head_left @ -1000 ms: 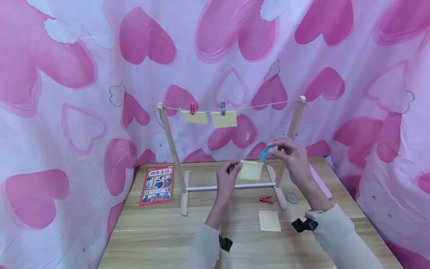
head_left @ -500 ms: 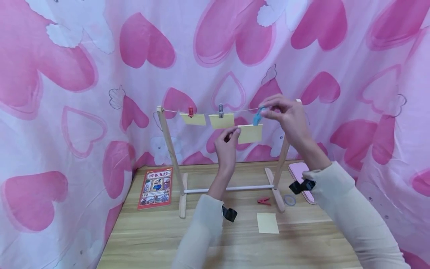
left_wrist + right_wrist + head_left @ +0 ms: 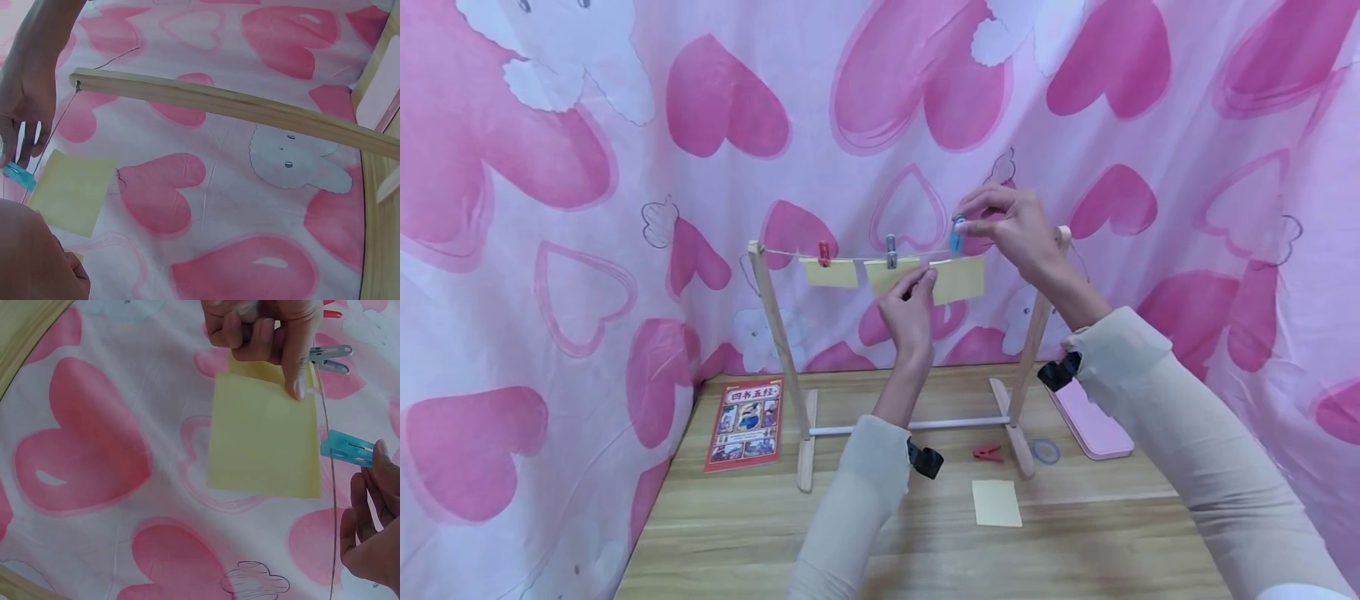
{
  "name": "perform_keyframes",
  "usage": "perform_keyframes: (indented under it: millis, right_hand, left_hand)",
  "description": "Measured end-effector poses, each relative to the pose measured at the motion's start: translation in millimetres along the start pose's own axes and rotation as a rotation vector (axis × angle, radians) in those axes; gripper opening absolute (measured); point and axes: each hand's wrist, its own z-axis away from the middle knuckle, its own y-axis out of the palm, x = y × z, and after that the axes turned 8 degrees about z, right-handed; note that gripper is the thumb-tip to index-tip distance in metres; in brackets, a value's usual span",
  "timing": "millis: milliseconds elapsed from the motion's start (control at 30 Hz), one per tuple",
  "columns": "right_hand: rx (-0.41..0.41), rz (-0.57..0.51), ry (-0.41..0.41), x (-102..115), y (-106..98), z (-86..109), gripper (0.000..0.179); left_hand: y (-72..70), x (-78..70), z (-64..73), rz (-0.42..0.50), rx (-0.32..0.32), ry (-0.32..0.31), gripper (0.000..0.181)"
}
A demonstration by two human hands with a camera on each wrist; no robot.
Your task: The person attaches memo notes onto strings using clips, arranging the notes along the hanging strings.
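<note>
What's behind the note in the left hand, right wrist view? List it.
Behind the held note, a strip of another yellow note shows past its upper edge, with patterned curtain around. The second note's remainder and the print directly behind are covered.

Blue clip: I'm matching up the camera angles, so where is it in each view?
Head: blue clip just right of and above centre, in the right hand.
Left wrist: blue clip at the left edge, slightly below mid-height.
Right wrist: blue clip toward the right edge, about mid-height.
Shared landmark: yellow note pinched by the left hand.
</note>
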Motion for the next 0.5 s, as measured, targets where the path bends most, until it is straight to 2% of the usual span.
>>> perform_keyframes:
  millis: [233, 500]
  right_hand:
    - [0.030, 0.005, 0.014, -5.4, 0.4, -1.9, 0.014]
    - [0.053, 0.033, 0.020, -2.5, -0.8, -1.9, 0.014]
  left_hand:
    - [4.1, -0.6, -2.6, 0.012, -0.040, 0.024, 0.017]
    - [7.8, -1.0, -0.9, 0.047, -0.055, 0.003, 0.019]
